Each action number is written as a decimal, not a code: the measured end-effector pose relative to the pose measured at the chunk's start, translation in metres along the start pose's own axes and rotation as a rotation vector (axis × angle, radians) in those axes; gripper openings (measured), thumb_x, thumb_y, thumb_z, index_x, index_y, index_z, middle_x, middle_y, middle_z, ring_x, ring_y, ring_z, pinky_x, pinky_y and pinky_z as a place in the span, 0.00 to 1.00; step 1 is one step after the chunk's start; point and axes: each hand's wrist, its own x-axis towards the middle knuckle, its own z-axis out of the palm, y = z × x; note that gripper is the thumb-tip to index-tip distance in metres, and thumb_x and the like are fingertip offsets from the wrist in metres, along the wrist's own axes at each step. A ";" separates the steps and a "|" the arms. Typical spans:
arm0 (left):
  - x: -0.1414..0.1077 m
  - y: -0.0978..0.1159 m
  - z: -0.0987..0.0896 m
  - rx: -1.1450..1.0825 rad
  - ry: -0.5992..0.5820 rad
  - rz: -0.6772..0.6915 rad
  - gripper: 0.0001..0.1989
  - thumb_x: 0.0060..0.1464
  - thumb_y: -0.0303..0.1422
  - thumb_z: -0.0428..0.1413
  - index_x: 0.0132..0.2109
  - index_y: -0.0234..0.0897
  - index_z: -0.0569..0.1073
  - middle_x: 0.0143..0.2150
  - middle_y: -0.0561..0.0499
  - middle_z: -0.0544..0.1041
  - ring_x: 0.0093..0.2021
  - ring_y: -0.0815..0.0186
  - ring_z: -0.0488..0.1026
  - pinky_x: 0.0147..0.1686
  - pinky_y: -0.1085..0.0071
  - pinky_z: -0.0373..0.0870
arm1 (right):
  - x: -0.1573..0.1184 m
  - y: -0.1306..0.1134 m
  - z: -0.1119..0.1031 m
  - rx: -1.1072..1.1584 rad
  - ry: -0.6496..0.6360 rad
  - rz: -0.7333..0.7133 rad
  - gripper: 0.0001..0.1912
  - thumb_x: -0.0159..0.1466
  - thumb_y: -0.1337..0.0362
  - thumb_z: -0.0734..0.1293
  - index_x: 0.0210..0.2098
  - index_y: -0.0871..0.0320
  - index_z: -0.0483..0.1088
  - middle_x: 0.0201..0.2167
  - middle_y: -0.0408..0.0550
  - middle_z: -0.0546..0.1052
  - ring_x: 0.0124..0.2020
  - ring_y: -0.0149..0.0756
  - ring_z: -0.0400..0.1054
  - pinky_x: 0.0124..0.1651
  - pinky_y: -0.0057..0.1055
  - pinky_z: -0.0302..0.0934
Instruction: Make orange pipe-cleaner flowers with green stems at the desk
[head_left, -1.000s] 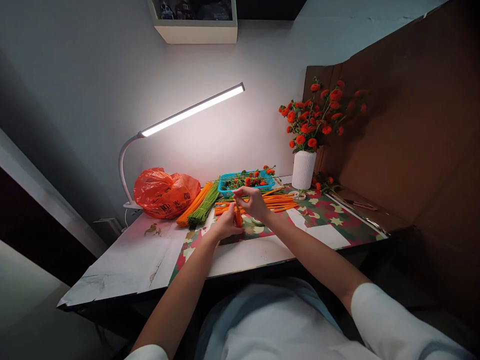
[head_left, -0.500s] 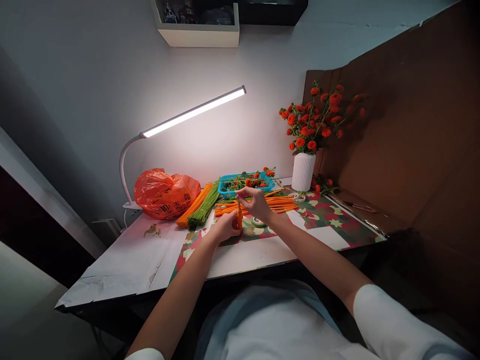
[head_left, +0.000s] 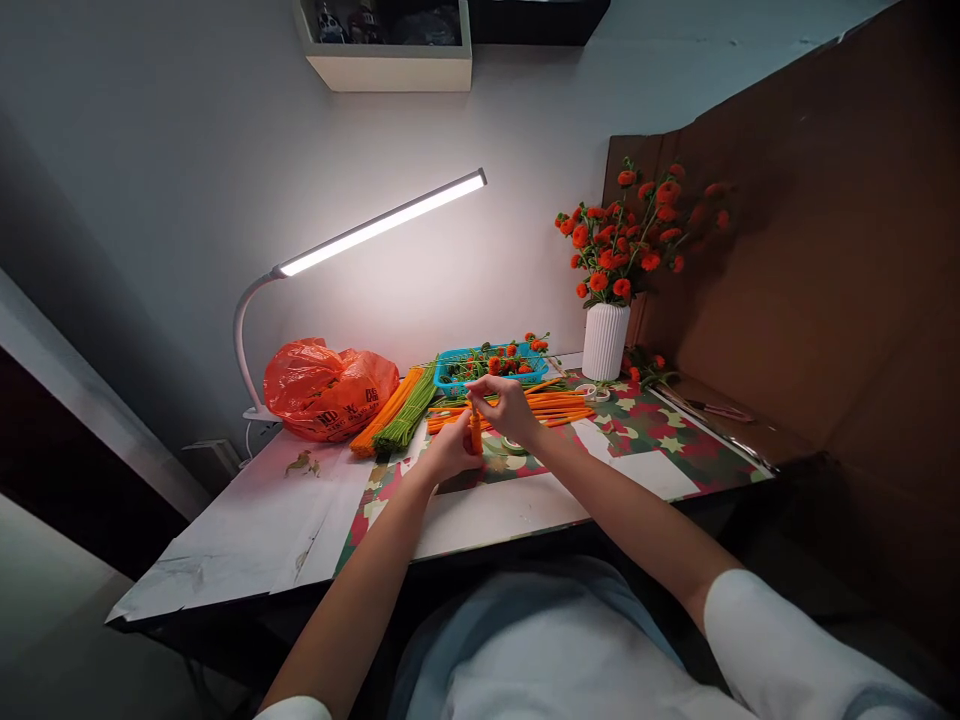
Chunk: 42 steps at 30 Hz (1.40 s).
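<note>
Closed around a short upright orange piece [head_left: 476, 436] is my left hand [head_left: 452, 450], near the middle of the table. The piece has a narrower top; its exact kind is too small to tell. Over that top, my right hand [head_left: 506, 408] pinches with thumb and forefinger; what lies between the fingertips is hardly visible. Loose orange chenille stems [head_left: 559, 408] are spread behind my hands. A roll of green tape [head_left: 513, 446] lies beneath my right wrist, partly covered by it.
A blue basket [head_left: 439, 380] of orange flowers stands behind my hands. To its left are green stems [head_left: 405, 420], orange stems [head_left: 379, 425] and a red plastic bag [head_left: 330, 390]. A white vase [head_left: 606, 342] with flowers stands right. A lamp [head_left: 382, 222] hangs above.
The view has shifted slightly. Both hands keep nearly the same place, and the right fingertips sit slightly differently at the top of the orange piece.
</note>
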 end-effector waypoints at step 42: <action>-0.007 0.007 0.001 -0.656 0.404 0.030 0.15 0.39 0.35 0.67 0.36 0.33 0.78 0.29 0.48 0.78 0.28 0.68 0.74 0.29 0.73 0.72 | -0.026 0.077 -0.024 0.676 0.619 0.879 0.14 0.45 0.62 0.75 0.25 0.55 0.67 0.20 0.44 0.75 0.23 0.34 0.71 0.22 0.28 0.66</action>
